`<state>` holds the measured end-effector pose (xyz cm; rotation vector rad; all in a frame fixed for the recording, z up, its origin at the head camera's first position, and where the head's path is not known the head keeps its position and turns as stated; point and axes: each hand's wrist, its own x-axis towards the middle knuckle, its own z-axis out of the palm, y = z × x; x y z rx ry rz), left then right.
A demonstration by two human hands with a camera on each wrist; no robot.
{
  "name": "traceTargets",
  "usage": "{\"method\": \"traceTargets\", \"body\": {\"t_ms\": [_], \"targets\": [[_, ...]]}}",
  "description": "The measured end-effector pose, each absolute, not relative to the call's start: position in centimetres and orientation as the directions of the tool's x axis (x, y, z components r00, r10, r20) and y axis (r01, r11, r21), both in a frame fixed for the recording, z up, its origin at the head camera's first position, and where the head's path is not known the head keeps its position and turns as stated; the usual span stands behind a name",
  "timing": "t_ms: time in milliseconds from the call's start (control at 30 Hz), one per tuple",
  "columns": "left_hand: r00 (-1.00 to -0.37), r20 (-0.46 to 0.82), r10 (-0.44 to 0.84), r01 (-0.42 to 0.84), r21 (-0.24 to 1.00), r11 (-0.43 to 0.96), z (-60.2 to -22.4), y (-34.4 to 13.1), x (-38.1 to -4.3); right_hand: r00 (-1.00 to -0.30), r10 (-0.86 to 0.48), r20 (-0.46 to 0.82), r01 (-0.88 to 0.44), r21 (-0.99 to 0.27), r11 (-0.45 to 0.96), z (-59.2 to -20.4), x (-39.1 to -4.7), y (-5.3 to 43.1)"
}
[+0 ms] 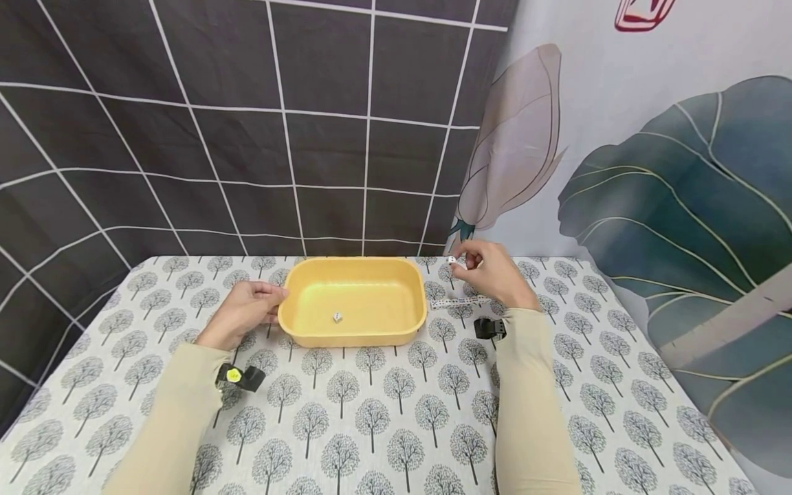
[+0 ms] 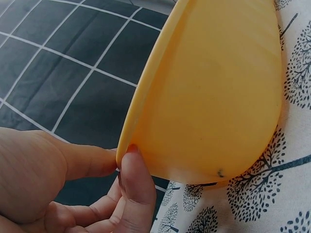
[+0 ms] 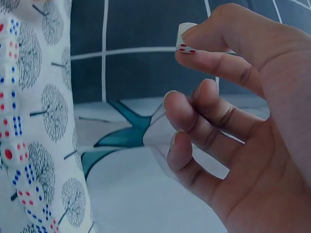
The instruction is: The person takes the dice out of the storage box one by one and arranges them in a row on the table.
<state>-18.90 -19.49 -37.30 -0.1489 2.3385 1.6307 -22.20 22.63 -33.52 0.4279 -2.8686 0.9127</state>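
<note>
A yellow plastic basin (image 1: 353, 339) stands on the cloth, with one white die (image 1: 337, 317) lying on its floor, left of the middle. My left hand (image 1: 246, 311) pinches the basin's left rim between thumb and fingers; the left wrist view shows this grip on the basin wall (image 2: 218, 92). Right of the basin and above the cloth, my right hand (image 1: 491, 271) holds another white die (image 1: 452, 260) between thumb and index finger. Red pips show on that die (image 3: 183, 47) in the right wrist view, where the other fingers curl loosely.
A row of several white dice (image 1: 456, 302) with red and blue pips lies between the basin and my right wrist. The tablecloth (image 1: 386, 385) has a tree print. Behind it hang a dark gridded curtain (image 1: 322, 158) and a pale curtain with a leaf print (image 1: 674, 179).
</note>
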Motion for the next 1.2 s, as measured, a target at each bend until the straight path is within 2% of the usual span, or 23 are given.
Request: {"method": "traceTargets", "body": {"t_ms": [900, 1033, 1200], "targets": [[-0.954, -0.288, 0.082, -0.242, 0.902, 0.358, -37.2, -19.5, -18.9, -0.974, -0.059, 0.22, -0.174, -0.548, 0.818, -35.1, -21.7, 28.0], [-0.954, -0.289, 0.082, -0.243, 0.901, 0.359, -37.2, -19.5, -18.9, -0.97, -0.009, 0.242, -0.141, -0.537, 0.831, -35.3, -21.5, 28.7], [-0.954, -0.289, 0.08, -0.242, 0.901, 0.361, -37.1, -19.5, -18.9, -0.977, 0.063, 0.204, -0.059, -0.541, 0.839, -35.6, -21.1, 29.8]]}}
